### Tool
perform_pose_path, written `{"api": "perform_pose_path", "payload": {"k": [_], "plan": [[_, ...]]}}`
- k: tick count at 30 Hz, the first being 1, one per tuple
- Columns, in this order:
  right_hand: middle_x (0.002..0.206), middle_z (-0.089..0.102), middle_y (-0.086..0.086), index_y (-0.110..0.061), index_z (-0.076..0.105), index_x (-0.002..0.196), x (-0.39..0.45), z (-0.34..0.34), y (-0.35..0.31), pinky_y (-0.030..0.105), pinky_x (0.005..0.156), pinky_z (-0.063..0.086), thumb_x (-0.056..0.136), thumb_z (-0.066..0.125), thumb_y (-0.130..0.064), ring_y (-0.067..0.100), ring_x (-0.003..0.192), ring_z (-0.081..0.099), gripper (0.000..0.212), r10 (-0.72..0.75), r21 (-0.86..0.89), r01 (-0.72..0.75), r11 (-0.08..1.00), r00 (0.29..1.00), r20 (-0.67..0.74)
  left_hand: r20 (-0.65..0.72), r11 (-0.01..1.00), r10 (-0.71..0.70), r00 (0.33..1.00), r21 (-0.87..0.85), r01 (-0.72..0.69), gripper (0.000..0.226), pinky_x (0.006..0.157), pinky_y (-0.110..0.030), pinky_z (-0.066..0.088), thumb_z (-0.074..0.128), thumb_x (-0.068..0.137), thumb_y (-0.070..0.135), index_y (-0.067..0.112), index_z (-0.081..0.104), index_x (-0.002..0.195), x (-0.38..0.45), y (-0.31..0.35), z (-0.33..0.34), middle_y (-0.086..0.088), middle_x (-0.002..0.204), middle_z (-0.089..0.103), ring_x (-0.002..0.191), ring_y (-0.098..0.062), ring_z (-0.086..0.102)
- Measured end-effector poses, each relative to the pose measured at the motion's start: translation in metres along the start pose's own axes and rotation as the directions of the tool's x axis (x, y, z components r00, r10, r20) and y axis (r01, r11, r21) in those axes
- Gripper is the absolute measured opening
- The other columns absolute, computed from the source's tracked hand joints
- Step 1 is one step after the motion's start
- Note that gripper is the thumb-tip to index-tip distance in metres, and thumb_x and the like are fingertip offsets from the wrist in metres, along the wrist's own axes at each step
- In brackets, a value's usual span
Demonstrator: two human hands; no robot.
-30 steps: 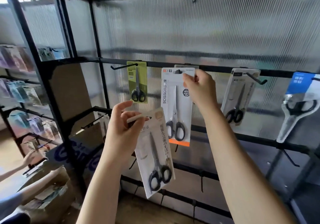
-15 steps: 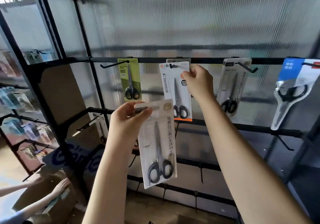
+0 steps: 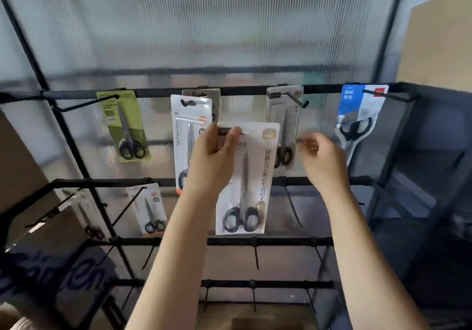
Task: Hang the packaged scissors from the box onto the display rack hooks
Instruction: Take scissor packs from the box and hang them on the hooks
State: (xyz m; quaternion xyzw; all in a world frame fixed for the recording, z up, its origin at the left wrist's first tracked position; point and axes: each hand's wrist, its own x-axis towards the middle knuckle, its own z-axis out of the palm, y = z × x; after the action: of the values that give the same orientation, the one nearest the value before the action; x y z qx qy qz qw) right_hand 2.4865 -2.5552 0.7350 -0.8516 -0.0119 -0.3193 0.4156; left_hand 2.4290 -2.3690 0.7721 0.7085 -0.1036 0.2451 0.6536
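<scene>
Matt black metal, glossy plastic

Rack (image 3: 255, 91) bars look matt black metal — pack (image 3: 251, 176) is glossy clear plastic over white card; backing panel (image 3: 229, 35) is ribbed, translucent plastic.

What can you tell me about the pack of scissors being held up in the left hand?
The scissors pack is a white card under clear plastic, with black-handled, silver-bladed scissors pointing up and a column of printed characters down its right side. It hangs upright in front of the rack, not yet on a hook. The left hand pinches its top left corner.

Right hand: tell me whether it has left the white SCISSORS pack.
Yes. The right hand released the white SCISSORS pack and moved rightward, now before the grey-carded pack.
</scene>
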Motion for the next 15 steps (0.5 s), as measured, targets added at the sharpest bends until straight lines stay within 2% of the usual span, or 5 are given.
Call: {"api": "perform_pose_path", "payload": {"k": [3, 5, 7, 11, 15], "plan": [[0.102, 0.067, 0.000, -0.013, 0.064, 0.108, 0.002, -0.023, 0.015, 0.026, 0.075, 0.042, 0.093, 0.054, -0.020, 0.018, 0.091, 0.060, 0.019, 0.025, -0.057, -0.029, 0.998, 0.997, -0.068, 0.087, 0.995, 0.073, 0.994, 0.056, -0.079, 0.017, 0.066, -0.017, 0.041, 0.047, 0.097, 0.012, -0.001, 0.057, 0.094, 0.013, 0.005, 0.031, -0.002, 0.078, 0.057, 0.068, -0.008, 0.049], [0.105, 0.068, 0.002, -0.014, 0.063, 0.111, 0.002, -0.035, 0.024, 0.031, 0.079, 0.046, 0.093, 0.052, -0.020, 0.025, 0.095, 0.062, 0.021, 0.034, -0.064, -0.041, 0.997, 0.995, -0.098, 0.123, 0.989, 0.120, 0.985, 0.073, -0.130, 0.015, 0.055, -0.008, 0.035, 0.045, 0.097, 0.008, 0.003, 0.057, 0.090, 0.016, 0.010, 0.048, 0.002, 0.072, 0.054, 0.057, 0.000, 0.043], [0.105, 0.068, 0.002, -0.013, 0.064, 0.111, 0.004, -0.044, 0.032, 0.028, 0.076, 0.043, 0.093, 0.052, -0.018, 0.024, 0.095, 0.063, 0.022, 0.035, -0.071, -0.043, 0.997, 0.992, -0.118, 0.140, 0.985, 0.150, 0.979, 0.068, -0.161, 0.019, 0.049, -0.007, 0.032, 0.047, 0.096, 0.007, 0.011, 0.054, 0.080, 0.018, 0.014, 0.062, 0.007, 0.065, 0.049, 0.049, 0.003, 0.038], [0.104, 0.069, 0.004, -0.013, 0.063, 0.110, 0.009, -0.056, 0.042, 0.021, 0.074, 0.037, 0.094, 0.053, -0.019, 0.018, 0.094, 0.062, 0.020, 0.042, -0.089, -0.055, 0.994, 0.989, -0.142, 0.116, 0.982, 0.175, 0.978, 0.056, -0.183, 0.033, 0.047, -0.010, 0.028, 0.051, 0.095, 0.009, 0.024, 0.048, 0.067, 0.025, 0.012, 0.080, 0.010, 0.056, 0.042, 0.045, 0.000, 0.035], [0.105, 0.068, 0.003, -0.015, 0.063, 0.111, 0.013, -0.054, 0.051, 0.024, 0.074, 0.040, 0.094, 0.052, -0.022, 0.019, 0.094, 0.061, 0.021, 0.054, -0.126, -0.071, 0.989, 0.989, -0.134, 0.047, 0.985, 0.161, 0.986, 0.051, -0.163, 0.035, 0.045, -0.015, 0.025, 0.052, 0.095, 0.013, 0.021, 0.042, 0.062, 0.030, 0.008, 0.089, 0.010, 0.052, 0.035, 0.044, -0.001, 0.029]]}}
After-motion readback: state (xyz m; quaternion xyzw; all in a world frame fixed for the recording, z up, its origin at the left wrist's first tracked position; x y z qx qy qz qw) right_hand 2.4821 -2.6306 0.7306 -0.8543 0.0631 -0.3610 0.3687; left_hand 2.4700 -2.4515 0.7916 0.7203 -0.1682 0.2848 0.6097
